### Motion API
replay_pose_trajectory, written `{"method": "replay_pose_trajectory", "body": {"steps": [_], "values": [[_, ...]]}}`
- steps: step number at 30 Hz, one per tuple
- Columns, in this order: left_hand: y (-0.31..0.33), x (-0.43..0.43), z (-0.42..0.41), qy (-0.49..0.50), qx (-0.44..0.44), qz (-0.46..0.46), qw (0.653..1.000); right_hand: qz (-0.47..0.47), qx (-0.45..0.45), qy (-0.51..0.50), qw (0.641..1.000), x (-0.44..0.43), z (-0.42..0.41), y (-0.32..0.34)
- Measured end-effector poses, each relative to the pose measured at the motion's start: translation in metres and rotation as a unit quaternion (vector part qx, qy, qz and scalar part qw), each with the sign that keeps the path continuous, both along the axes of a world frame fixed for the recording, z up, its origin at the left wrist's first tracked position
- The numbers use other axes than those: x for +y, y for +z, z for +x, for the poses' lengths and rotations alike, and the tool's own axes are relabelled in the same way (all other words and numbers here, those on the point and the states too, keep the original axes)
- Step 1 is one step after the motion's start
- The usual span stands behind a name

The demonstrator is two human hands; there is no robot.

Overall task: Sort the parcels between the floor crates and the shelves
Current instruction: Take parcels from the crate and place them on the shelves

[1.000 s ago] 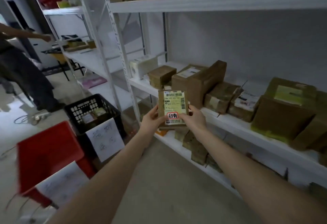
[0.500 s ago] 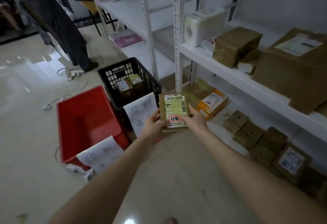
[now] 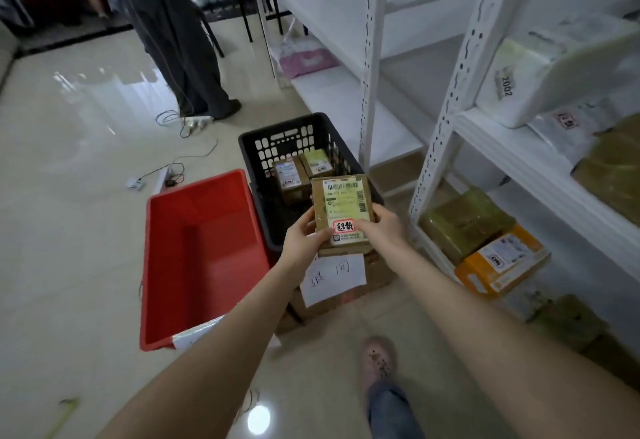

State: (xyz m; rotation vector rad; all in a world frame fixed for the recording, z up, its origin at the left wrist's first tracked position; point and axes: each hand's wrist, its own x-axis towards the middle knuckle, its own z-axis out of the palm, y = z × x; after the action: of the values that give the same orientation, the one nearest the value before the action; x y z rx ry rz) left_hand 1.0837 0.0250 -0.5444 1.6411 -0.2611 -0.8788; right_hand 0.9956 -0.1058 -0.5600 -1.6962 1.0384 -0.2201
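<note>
- Small brown parcel [image 3: 343,211], label side up, held at its lower corners between both hands, over the near end of the black crate [image 3: 277,133].
- Thumb of the left hand [image 3: 304,241] on the label face, fingers curled under the left edge; thumb of the right hand [image 3: 386,227] beside the sticker, fingers wrapped round the right edge.
- On the parcel: barcode along the top, pale green printed label with text too small to read, red-edged sticker with two bold black Chinese characters.
- Inside the black crate, in its far half: two labelled boxes [image 3: 291,178] side by side.
- On the crate's near side: white paper sign [image 3: 334,277] with handwritten characters, its top hidden behind the parcel.
- Just left of the black crate: red crate [image 3: 194,184].
- On the white shelves [image 3: 372,57] to the right: white package [image 3: 540,74] marked "2002"; lower down, orange box [image 3: 502,262] with a white label.
</note>
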Motion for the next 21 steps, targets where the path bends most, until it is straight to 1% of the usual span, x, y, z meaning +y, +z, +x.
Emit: {"method": "replay_pose_trajectory", "body": {"steps": [6, 10, 13, 15, 18, 21], "values": [[-0.029, -0.068, 0.103, 0.075, 0.012, 0.025, 0.997, 0.007, 0.008, 0.067, 0.998, -0.072, 0.116, -0.025], [-0.062, -0.106, 0.152, 0.076, 0.037, 0.060, 0.995, 0.011, 0.054, 0.089, 0.994, -0.108, 0.167, -0.059], [-0.095, -0.122, 0.180, 0.068, 0.068, 0.086, 0.992, 0.028, 0.107, 0.115, 0.987, -0.126, 0.198, -0.092], [-0.121, -0.130, 0.201, 0.063, 0.083, 0.101, 0.989, 0.023, 0.146, 0.132, 0.980, -0.135, 0.220, -0.117], [-0.166, -0.141, 0.229, 0.058, 0.111, 0.125, 0.984, -0.006, 0.231, 0.154, 0.961, -0.142, 0.248, -0.156], [-0.213, -0.153, 0.247, 0.045, 0.144, 0.150, 0.977, -0.054, 0.317, 0.171, 0.932, -0.147, 0.268, -0.194]]}}
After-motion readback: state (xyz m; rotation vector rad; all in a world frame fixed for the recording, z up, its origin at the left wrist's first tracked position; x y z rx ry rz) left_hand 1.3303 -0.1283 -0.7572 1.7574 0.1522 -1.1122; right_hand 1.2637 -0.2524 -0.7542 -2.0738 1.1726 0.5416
